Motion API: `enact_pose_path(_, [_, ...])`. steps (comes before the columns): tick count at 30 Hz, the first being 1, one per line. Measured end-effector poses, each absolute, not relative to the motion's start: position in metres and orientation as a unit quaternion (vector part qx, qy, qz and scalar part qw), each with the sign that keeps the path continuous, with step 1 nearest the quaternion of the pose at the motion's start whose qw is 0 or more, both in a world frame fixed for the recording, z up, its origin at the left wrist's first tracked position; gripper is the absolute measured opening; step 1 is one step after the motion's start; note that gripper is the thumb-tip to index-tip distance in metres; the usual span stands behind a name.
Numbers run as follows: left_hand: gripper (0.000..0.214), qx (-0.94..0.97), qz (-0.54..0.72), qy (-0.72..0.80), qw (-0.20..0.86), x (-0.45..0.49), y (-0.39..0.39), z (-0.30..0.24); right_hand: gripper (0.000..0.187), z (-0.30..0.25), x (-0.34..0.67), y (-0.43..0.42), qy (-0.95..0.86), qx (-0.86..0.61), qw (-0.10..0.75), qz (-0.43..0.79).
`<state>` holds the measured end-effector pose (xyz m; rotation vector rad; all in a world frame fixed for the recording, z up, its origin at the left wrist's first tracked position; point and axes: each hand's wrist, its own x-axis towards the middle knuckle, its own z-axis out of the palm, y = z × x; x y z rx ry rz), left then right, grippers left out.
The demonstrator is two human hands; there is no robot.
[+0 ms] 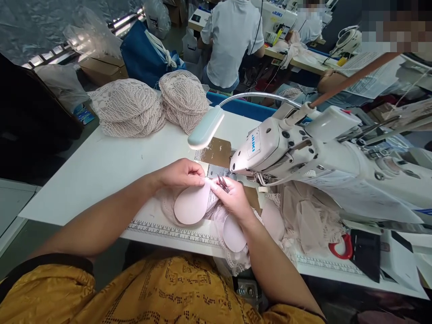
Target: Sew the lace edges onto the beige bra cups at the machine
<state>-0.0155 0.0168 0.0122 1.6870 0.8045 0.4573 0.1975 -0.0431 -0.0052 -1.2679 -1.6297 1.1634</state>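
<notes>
A pale pink lace bra with a smooth moulded cup [192, 204] hangs from both hands over the front of the sewing table. My left hand [184, 173] pinches the cup's upper edge between thumb and fingers. Close beside it, my right hand [232, 198] grips the same edge, and dark thread snips [222, 183] stick up from between its fingers. A second cup [234, 233] shows below my right wrist, with lace trim drooping past the table edge. Just beyond the fingertips lies the sewing machine's metal plate [218, 171]; the needle area is partly hidden.
The white sewing machine [270, 144] stands at right, under a lamp [206, 128] on a bent neck. Two lace stacks [130, 108] sit at the back left. Sheer fabric [303, 216] and red-handled scissors [342, 247] lie at right. A co-worker [232, 40] sits beyond the table.
</notes>
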Motion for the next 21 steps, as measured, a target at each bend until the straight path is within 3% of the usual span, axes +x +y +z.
enact_pose_path(6, [0.029, 0.753, 0.163, 0.346, 0.535, -0.0118, 0.0126, 0.0152, 0.021, -0.0040, 0.1976, -0.0437, -0.646, -0.504, 0.370, 0.439])
enact_pose_path(18, [0.031, 0.687, 0.164, 0.324, 0.629, -0.0093, 0.0127, 0.0112, 0.032, 0.0002, 0.2034, -0.0420, -0.641, -0.488, 0.363, 0.468])
enact_pose_path(21, [0.030, 0.679, 0.156, 0.332, 0.636, -0.0087, 0.0142, 0.0125, 0.026, 0.0044, 0.2028, -0.0425, -0.640, -0.498, 0.332, 0.482])
